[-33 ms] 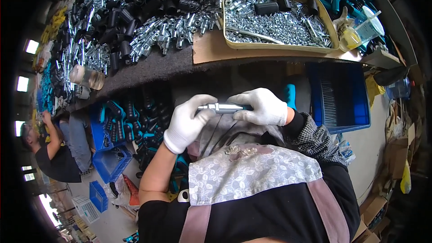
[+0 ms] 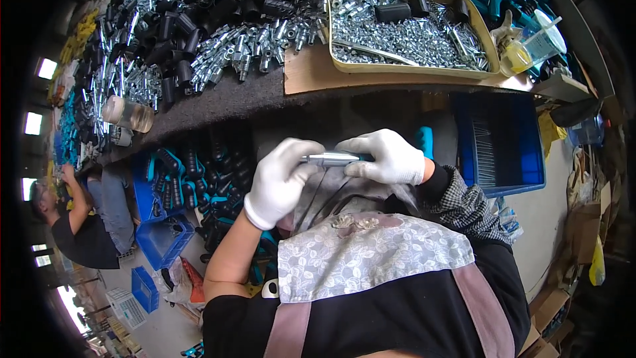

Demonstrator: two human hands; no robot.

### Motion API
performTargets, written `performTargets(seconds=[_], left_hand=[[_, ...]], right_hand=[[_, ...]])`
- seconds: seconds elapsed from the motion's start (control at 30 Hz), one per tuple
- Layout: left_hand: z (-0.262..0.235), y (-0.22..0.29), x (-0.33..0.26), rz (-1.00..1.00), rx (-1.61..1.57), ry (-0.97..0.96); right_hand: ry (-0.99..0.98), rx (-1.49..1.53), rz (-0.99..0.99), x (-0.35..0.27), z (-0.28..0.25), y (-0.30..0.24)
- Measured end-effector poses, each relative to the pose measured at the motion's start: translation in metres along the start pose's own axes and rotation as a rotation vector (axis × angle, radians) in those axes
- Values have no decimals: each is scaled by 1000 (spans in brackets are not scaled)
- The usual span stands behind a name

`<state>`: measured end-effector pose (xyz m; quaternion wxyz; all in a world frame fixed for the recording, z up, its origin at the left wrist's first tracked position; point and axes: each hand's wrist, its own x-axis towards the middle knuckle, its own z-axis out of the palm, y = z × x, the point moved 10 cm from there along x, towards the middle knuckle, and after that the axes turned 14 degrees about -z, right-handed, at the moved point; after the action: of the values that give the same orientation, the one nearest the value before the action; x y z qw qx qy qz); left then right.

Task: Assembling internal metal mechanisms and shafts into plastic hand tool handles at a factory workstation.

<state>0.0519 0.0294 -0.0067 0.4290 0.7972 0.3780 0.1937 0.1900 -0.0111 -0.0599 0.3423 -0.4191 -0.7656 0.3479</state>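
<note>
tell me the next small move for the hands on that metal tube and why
Probably a short push or twist of the silver metal tube further into the teal handle. The left hand pinches the tube's free end, the right hand grips the other end where the teal part shows, and both hold it level over the lap, so the joint seems unfinished.

Bright, even daylight on the workbench [image 2: 218, 103]; glare off the heaped metal fittings [image 2: 265, 43] and white gloves. Under-bench area dim, in shadow. Blown-out windows [image 2: 46, 68] at left edge. Strong fisheye bend, black vignette at corners. Centre sharp, rim soft.
</note>
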Motion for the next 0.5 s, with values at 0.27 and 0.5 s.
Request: performTargets(seconds=[0.27,0.5], left_hand=[[-2,-13,19,115,-125,81],[69,-100,6,-313,33,-518]], right_hand=[[557,892,-129,-6,-10,25],[1122,1851,76,-48,60,187]])
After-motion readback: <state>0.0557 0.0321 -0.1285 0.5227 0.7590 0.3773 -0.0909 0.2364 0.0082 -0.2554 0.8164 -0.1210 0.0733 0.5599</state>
